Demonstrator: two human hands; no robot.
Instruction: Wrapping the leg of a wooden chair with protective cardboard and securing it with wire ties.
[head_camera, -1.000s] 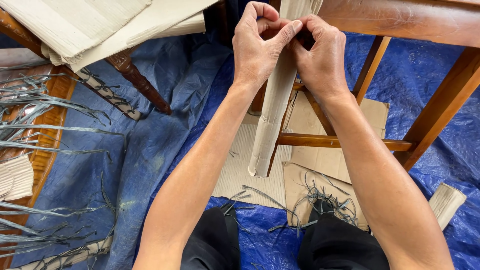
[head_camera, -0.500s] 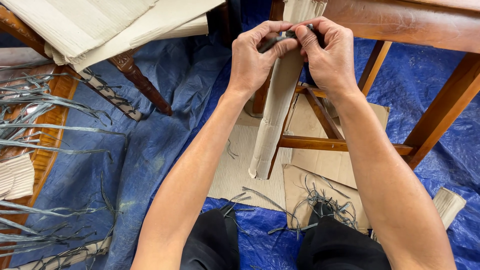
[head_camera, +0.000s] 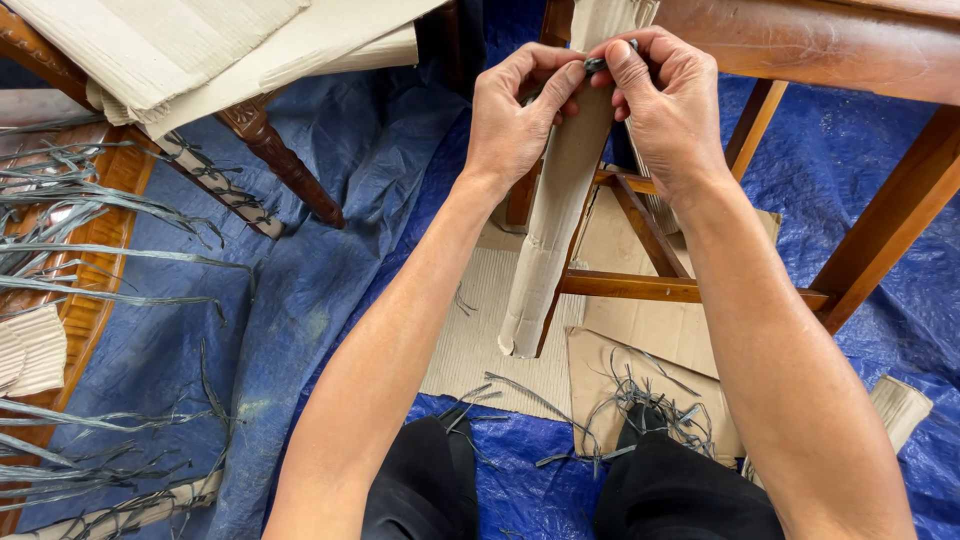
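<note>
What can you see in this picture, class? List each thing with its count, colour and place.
Corrugated cardboard wrap on wooden furniture leg: one, beige, centre, hanging under both hands.
Thin grey strap: one, pinched at top of wrap.
Wooden furniture frame: one, reddish-brown, right.
Blue plastic tarp: one, covering floor.
Flat cardboard sheets: several, beige, upper left.
Loose grey strap pieces: many, left.
Black trousers: bottom.
Left hand: fingers on strap.
Right hand: fingers on strap.
</note>
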